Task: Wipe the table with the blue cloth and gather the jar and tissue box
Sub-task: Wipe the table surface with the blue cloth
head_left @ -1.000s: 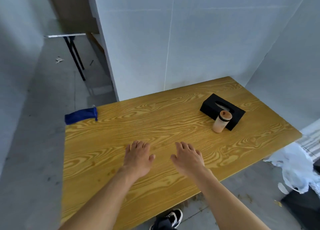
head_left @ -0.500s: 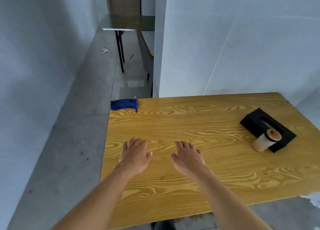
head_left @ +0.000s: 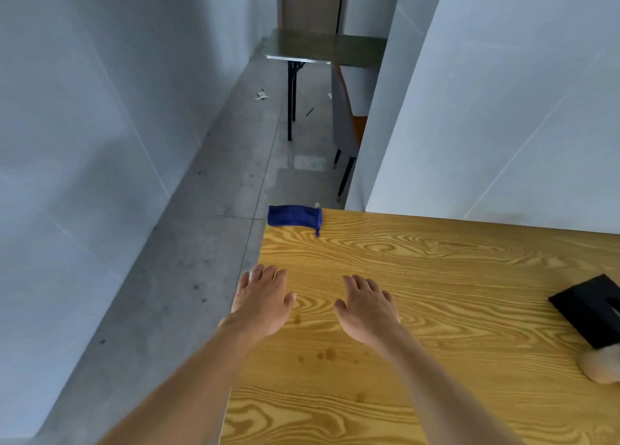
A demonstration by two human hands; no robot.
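Note:
A folded blue cloth [head_left: 294, 215] lies on the far left corner of the wooden table [head_left: 436, 270], partly hanging over the edge. My left hand [head_left: 263, 298] hovers palm down at the table's left edge, fingers apart, holding nothing. My right hand [head_left: 367, 305] is beside it over the tabletop, also spread and empty. Both hands are well short of the cloth. At the right border a black tissue box [head_left: 593, 307] is partly cut off, and the beige jar [head_left: 602, 365] shows only as a blurred part in front of it.
White wall panels stand right behind the table and along the left. A grey concrete floor corridor [head_left: 214, 243] runs past the table's left side. Farther back stand a dark folding table [head_left: 322, 47] and a chair [head_left: 347, 126].
The view has swung left: the cloth now sits nearer the middle, and the tissue box and jar have slid to the right border. My hands stay spread and empty, now nearer the table's left edge.

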